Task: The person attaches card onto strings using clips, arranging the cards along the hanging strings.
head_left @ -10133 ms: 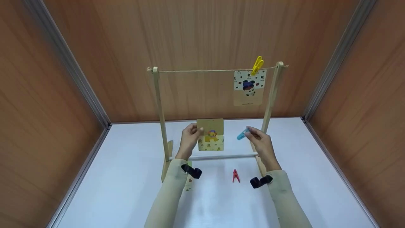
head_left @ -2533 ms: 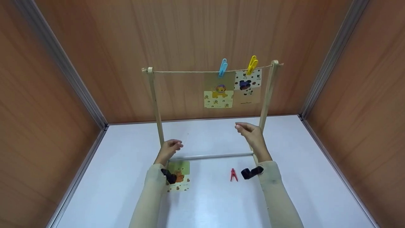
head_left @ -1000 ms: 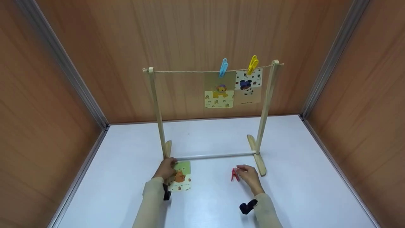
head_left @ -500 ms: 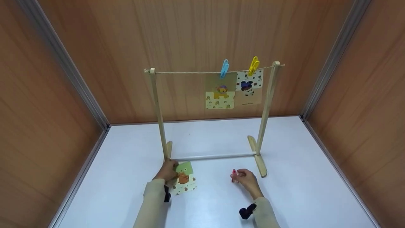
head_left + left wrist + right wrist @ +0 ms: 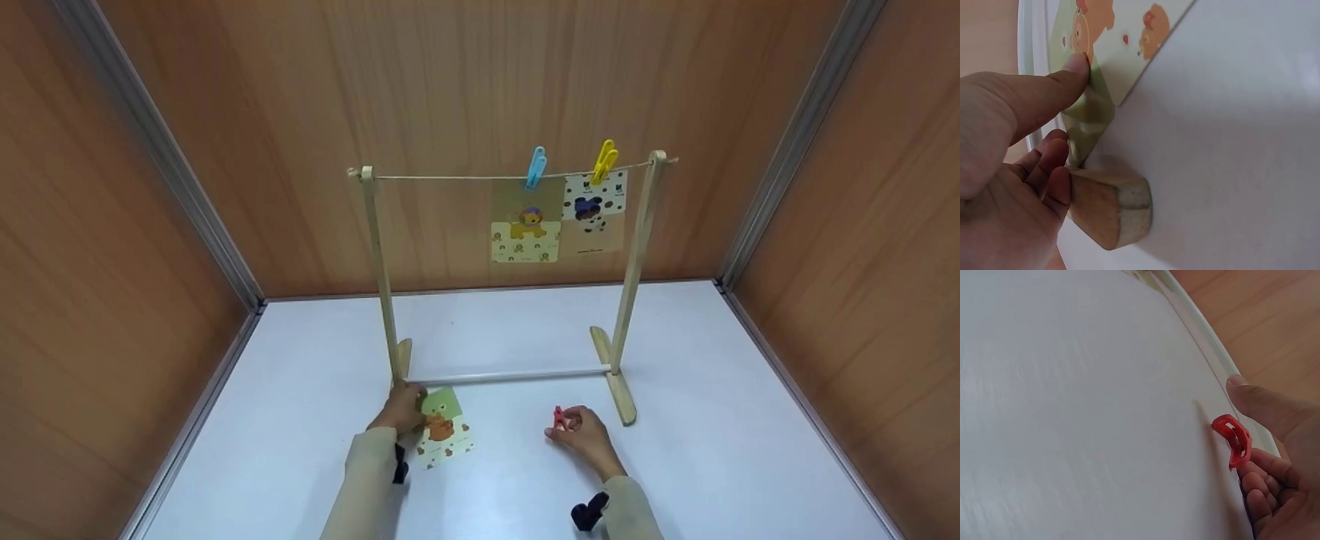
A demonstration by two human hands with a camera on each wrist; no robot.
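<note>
My left hand (image 5: 400, 410) pinches the upper left edge of a green-and-cream bear card (image 5: 444, 439); in the left wrist view the thumb presses its printed face, with fingers behind. The card is tilted, bent near the thumb. At the right, my right hand (image 5: 587, 437) holds a small red clothespin (image 5: 1234, 441) at its curled fingers, low over the white table. The thumb stands a little apart from the clothespin in the right wrist view. Behind, a lion card (image 5: 525, 240) hangs under a blue clothespin (image 5: 535, 168), beside a panda card (image 5: 592, 232) under a yellow clothespin (image 5: 604, 162).
A wooden rack with a left post (image 5: 382, 277), a right post (image 5: 636, 262) and a string (image 5: 442, 178) stands on the table (image 5: 300, 420). A white bar (image 5: 510, 376) joins its feet. Wood panels (image 5: 480, 75) enclose the back and sides.
Since ten seconds ago, the lion card and blue clothespin have gone from the hands to the string. Both hands came down; the bear card has turned and the red clothespin has shifted in the right hand.
</note>
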